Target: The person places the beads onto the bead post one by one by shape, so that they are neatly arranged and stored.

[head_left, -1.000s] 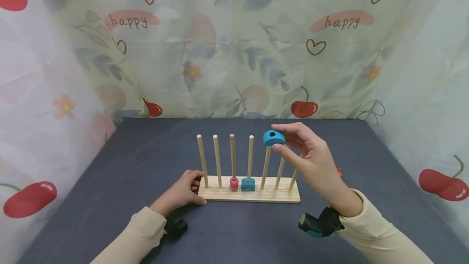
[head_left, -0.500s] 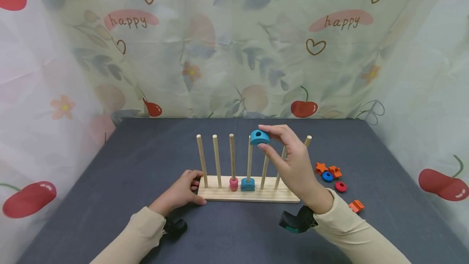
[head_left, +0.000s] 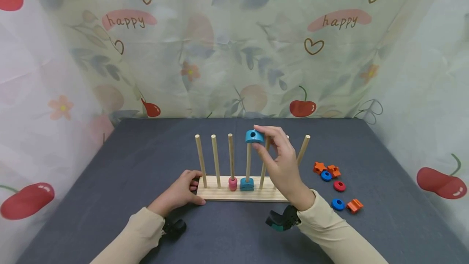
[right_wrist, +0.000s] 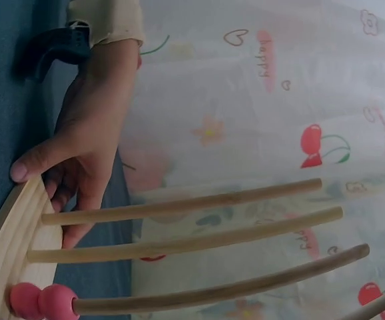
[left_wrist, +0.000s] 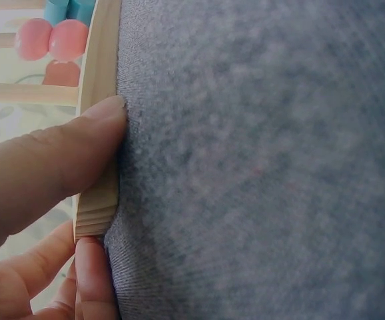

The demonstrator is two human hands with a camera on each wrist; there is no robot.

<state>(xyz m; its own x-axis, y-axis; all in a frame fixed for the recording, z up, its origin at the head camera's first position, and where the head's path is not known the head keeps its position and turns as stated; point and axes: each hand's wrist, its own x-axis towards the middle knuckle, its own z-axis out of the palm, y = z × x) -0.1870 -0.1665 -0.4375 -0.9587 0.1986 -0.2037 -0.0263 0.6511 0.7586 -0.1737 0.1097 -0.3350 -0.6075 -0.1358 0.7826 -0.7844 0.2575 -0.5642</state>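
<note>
My left hand (head_left: 179, 192) grips the left end of a wooden peg board (head_left: 223, 195), thumb along its front edge and fingers behind the end. Pinched between my right hand's (head_left: 283, 168) thumb and fingers is a blue half-round bead (head_left: 254, 136) with a hole in it. It sits right at the top of the peg (head_left: 248, 160) that carries stacked blue beads (head_left: 247, 184) at its foot. One peg to the left bears pink beads (right_wrist: 56, 303), rounded and stacked two high. My right hand partly hides the right-hand pegs and that end of the board.
Right of the board on the dark cloth lie orange star-shaped beads (head_left: 319, 168), blue rings (head_left: 338, 204), a red ring (head_left: 339, 185) and an orange wavy bead (head_left: 354, 205). A printed curtain (head_left: 227, 72) stands behind the table and at both sides.
My right hand has carried the blue half-round bead leftward to the top of the peg with the blue beads, uncovering loose beads at the right. The left hand stays on the board.
</note>
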